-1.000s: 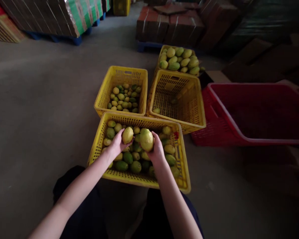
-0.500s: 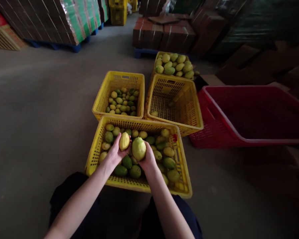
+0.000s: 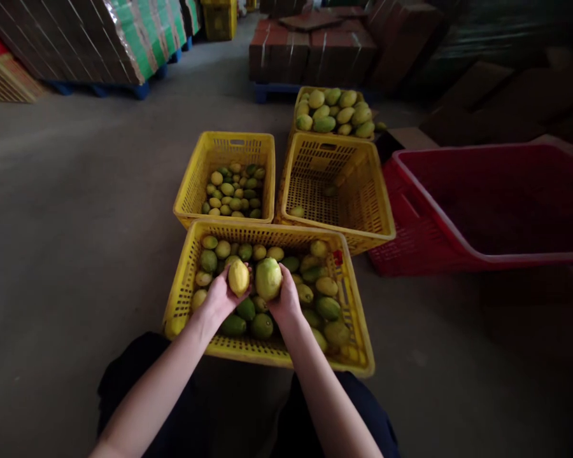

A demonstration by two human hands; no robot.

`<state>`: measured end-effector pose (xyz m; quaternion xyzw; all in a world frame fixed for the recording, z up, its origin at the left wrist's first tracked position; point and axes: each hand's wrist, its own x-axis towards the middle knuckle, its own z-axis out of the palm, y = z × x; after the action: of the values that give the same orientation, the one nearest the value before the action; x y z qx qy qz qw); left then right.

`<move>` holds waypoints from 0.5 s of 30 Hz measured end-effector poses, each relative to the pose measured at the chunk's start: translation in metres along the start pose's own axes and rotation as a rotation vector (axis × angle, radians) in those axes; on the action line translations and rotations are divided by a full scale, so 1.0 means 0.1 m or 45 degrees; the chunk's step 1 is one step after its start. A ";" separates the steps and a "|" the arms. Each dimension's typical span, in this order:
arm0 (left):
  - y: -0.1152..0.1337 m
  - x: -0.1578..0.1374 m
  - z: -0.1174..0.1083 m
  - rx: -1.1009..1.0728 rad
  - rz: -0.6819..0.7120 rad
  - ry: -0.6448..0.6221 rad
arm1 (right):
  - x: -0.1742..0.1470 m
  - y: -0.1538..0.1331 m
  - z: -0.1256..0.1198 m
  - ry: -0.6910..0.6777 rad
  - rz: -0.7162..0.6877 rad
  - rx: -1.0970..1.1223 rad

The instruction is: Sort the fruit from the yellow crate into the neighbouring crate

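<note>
My left hand (image 3: 223, 297) is wrapped round a yellow lemon (image 3: 239, 278) with a ridged skin. Beside it, my right hand (image 3: 285, 299) grips a larger yellow-green lemon (image 3: 268, 278) from its right side. Both fruits are held close together, slightly apart, above the near yellow crate (image 3: 176, 305). Several green and yellow lemons lie loose inside that crate, among them a dark green one (image 3: 261, 326) just below my hands. My forearms and hands hide some of the fruit.
Behind stand a yellow crate of small lemons (image 3: 184, 184), a yellow crate (image 3: 379, 191) with a few lemons at its bottom, and a crate piled with large lemons (image 3: 325, 124). A big red basket (image 3: 396, 210) is at right. Boxes on pallets (image 3: 279, 60) stand farther back.
The view has shifted slightly, so the crates behind appear a little higher. My hands still hold the same two lemons, and the right one has turned a little in my fingers.
</note>
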<state>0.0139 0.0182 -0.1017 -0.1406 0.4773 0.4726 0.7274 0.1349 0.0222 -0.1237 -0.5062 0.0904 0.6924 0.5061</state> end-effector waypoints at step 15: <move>0.00 0.04 -0.03 -0.083 0.166 0.127 | -0.04 0.16 0.01 0.009 0.128 -0.039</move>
<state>0.0128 0.0187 -0.1063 -0.1560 0.5055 0.5267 0.6654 0.1212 0.0126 -0.1259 -0.5114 0.1068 0.7163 0.4626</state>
